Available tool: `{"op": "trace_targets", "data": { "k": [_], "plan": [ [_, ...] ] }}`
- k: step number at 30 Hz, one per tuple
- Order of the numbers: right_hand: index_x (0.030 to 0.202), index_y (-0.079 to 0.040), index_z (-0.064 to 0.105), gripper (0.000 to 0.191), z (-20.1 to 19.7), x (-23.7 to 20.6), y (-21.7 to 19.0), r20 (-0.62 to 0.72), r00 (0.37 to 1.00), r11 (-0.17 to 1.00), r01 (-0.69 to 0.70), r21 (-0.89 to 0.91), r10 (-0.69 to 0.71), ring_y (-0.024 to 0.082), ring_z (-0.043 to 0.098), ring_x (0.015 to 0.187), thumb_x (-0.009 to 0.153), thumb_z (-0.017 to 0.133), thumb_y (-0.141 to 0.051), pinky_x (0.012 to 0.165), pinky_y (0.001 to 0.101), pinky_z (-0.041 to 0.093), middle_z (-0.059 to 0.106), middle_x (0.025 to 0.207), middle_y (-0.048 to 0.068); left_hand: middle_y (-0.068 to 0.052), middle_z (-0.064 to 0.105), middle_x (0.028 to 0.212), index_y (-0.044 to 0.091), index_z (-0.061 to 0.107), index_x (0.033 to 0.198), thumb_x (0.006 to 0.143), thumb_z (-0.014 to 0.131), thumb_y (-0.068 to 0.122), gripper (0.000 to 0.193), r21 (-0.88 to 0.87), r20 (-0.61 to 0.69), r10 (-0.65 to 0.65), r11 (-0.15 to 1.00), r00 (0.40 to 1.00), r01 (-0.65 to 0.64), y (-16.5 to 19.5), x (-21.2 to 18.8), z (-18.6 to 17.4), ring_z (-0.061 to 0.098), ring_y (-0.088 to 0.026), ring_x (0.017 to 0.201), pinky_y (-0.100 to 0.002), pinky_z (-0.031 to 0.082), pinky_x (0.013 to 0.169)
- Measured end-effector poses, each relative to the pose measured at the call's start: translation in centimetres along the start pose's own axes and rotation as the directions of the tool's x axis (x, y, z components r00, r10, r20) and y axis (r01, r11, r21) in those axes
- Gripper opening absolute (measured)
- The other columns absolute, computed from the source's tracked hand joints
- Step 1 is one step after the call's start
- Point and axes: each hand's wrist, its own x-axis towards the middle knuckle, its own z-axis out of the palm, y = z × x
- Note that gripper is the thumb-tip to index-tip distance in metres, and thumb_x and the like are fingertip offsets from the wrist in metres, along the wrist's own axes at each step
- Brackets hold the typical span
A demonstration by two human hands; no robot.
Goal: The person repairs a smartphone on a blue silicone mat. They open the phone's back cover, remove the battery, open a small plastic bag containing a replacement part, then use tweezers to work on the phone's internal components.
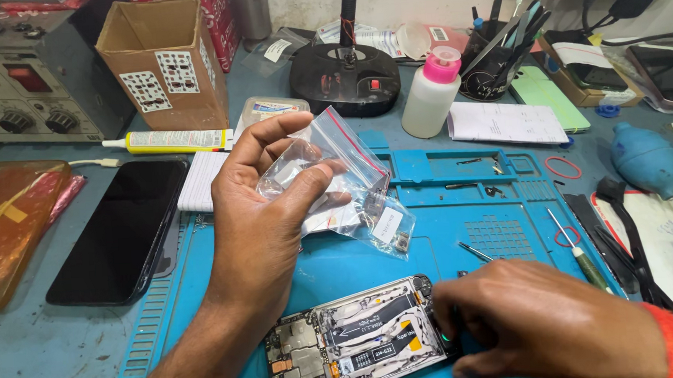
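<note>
- The left hand (265, 216) pinches a clear plastic zip bag (336, 177) between thumb and curled fingers, lifted above the blue work mat (429, 207); small parts sit in the bag's low corner.
- The right hand (543, 324) rests on the mat, fingers bent down onto the near end of the opened phone (360, 341); what they pinch, if anything, is hidden.
- A screwdriver (578, 251) lies just right of that hand.
- A black phone (120, 227) lies left of the mat, well apart.
- A pink-capped bottle (431, 92) stands behind.
</note>
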Motion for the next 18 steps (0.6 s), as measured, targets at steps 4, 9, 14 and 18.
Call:
{"op": "trace_targets", "data": {
  "k": [4,9,14,18],
  "plan": [
    [0.109,-0.022,0.063,0.042,-1.1,1.3,-1.2,0.230,0.842,0.873,-0.468,-0.138,0.488,0.020,0.065,0.075,0.076,0.085,-0.035,0.069,0.0381,0.049,0.063,0.072,0.002,-0.008,0.062,0.107,0.001,0.056,0.129,0.089,0.065,-0.002,0.041,0.012,0.006,0.011,1.000,1.000,-0.011,0.1,0.0,0.0,0.072,-0.018,0.101,-0.033,0.068,0.078],
    [0.107,-0.020,0.065,0.038,-1.3,1.6,-1.8,0.248,0.838,0.874,-0.464,-0.147,0.487,0.020,0.066,0.073,0.079,0.084,-0.037,0.068,0.0379,0.050,0.065,0.071,0.002,-0.009,0.062,0.107,0.001,0.056,0.129,0.090,0.065,-0.002,0.041,0.005,0.004,0.011,1.000,1.000,-0.011,0.2,0.0,0.1,0.073,-0.018,0.101,-0.033,0.068,0.078],
    [0.113,-0.023,0.065,0.043,-1.2,1.3,-1.0,0.208,0.887,0.910,-0.391,-0.141,0.413,0.020,0.068,0.072,0.077,0.085,-0.036,0.066,0.0372,0.051,0.068,0.071,0.001,-0.009,0.063,0.108,0.002,0.056,0.130,0.090,0.065,-0.002,0.041,0.008,-0.002,0.011,1.000,1.000,-0.011,0.2,0.0,0.1,0.073,-0.018,0.100,-0.033,0.068,0.077],
    [0.117,-0.025,0.062,0.048,-1.0,1.4,-1.1,0.223,0.846,0.875,-0.467,-0.129,0.484,0.020,0.068,0.073,0.075,0.083,-0.034,0.068,0.0376,0.052,0.067,0.071,0.002,-0.009,0.062,0.107,0.002,0.056,0.130,0.090,0.065,-0.002,0.041,0.011,0.010,0.014,1.000,1.000,-0.014,0.3,-0.1,0.1,0.073,-0.018,0.101,-0.033,0.068,0.078]
  ]
}}
